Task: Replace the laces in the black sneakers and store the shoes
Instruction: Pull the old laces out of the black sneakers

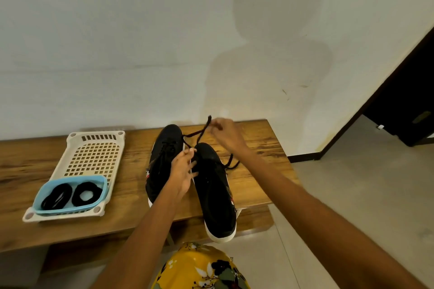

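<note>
Black lace (199,135) between right hand (225,134) and left hand (182,169) fingertips.

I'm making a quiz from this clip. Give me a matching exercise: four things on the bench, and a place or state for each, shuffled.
Things:
1. blue tray
2. right hand
3. right sneaker
4. left sneaker

Places or states:
A. heel overhangs the bench edge
B. holds two coiled black laces
C. still laced
D. pinches a lace end, raised

Pairs: 1-B, 2-D, 3-A, 4-C
</note>
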